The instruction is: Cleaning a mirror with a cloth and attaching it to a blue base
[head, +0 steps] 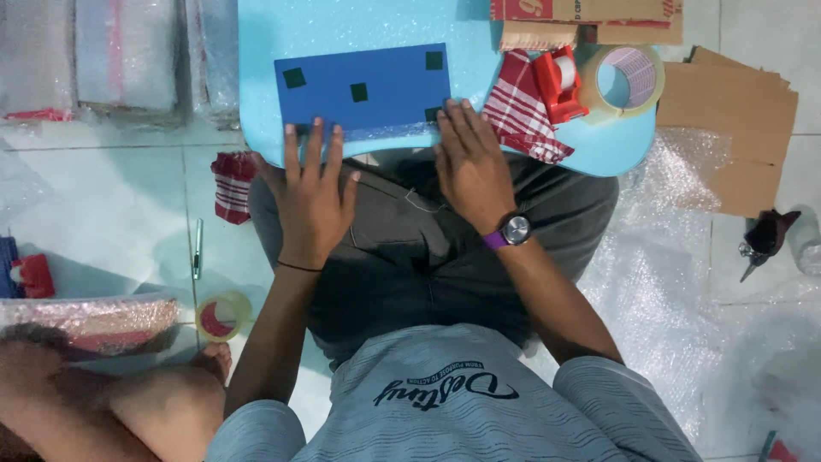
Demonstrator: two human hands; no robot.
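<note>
both hands flat on a blue package at the near edge of a small light-blue table.

left hand [312, 201], fingers spread, palm down, fingertips on the near edge of the blue package [363, 85], gripping nothing; right hand [470, 167], fingers together, pressed flat on the package's near right corner, purple wristwatch [511, 231] on that wrist. package lies on the light-blue table [342, 21], small dark squares on its face. just right of it: red-and-white checked cloth [522, 111], red tape dispenser [558, 81], roll of clear tape [624, 79]. cardboard [735, 111] on the floor beyond.
</note>
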